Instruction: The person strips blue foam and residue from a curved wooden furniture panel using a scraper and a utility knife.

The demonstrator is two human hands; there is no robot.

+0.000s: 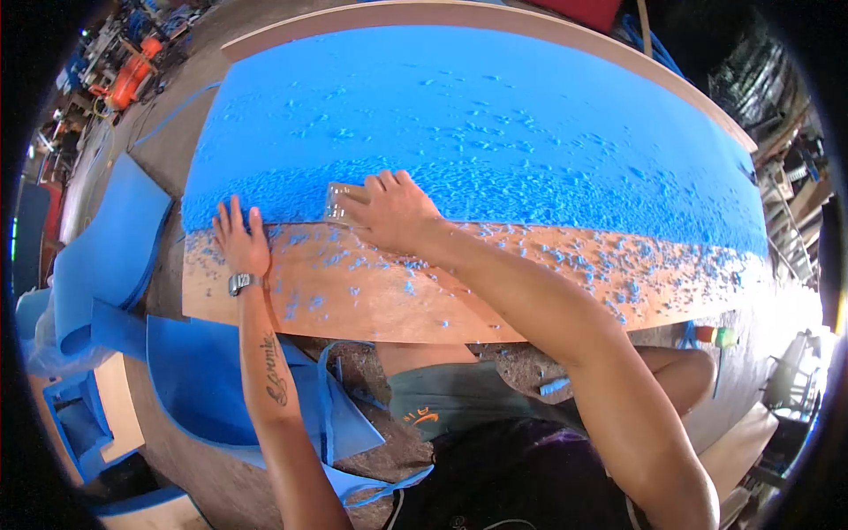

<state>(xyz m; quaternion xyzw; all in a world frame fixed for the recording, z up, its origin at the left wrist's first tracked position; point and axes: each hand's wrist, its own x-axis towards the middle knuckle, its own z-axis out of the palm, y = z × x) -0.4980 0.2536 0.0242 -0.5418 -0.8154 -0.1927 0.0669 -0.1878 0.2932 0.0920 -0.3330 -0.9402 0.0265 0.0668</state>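
Observation:
A large blue foam sheet (371,88) lies on a plywood board (389,309), its near part roughened and thick with blue crumbs. My right hand (397,210) is closed around a small hand-held block (337,203) with a shiny, pale end, pressed on the foam close to its near edge. The block's working face is hidden. To the left, my left hand (240,240) rests flat with fingers spread, its fingertips on the foam and its palm over the bare wood strip. A watch is on that wrist.
Loose blue crumbs (618,274) litter the near plywood strip. Blue foam offcuts (199,371) lie on the floor to the left. A wooden strip (530,19) runs along the far edge. Orange equipment (132,79) stands far left, and my legs are under the board's near edge.

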